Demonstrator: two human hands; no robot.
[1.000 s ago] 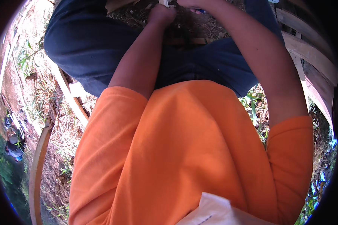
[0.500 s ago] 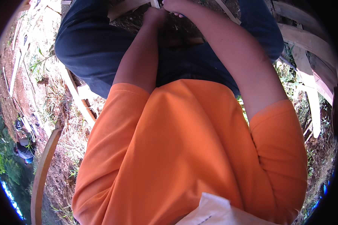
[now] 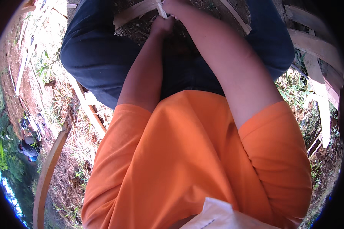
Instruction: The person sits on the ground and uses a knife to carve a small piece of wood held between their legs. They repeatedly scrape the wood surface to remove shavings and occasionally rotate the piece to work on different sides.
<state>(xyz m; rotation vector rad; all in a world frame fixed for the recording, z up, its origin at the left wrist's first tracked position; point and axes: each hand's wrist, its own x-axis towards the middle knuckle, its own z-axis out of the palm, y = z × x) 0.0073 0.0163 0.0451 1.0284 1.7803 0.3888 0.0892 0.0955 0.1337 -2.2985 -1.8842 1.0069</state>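
At the top of the view my left hand (image 3: 162,25) is closed around the lower end of a narrow pale strip of wood (image 3: 161,9). The strip runs upward out of the picture. Just above and to the right, my right hand (image 3: 174,7) is closed against the strip's side, partly cut off by the top edge. What lies inside its fingers is hidden. Both hands are between my spread knees in dark trousers (image 3: 99,45), over shaded ground. Beside my left hand lies a wider wooden board (image 3: 135,14).
Several planks (image 3: 313,44) lie at the right, with a pale pointed board (image 3: 322,103) below them. A curved wooden piece (image 3: 47,179) stands at the lower left, and another board (image 3: 88,105) lies by my left thigh. A person (image 3: 28,147) sits far left.
My hands and the strip sit slightly lower in view, and more of the strip shows. My right forearm has shifted left and down. The whole scene has moved slightly.
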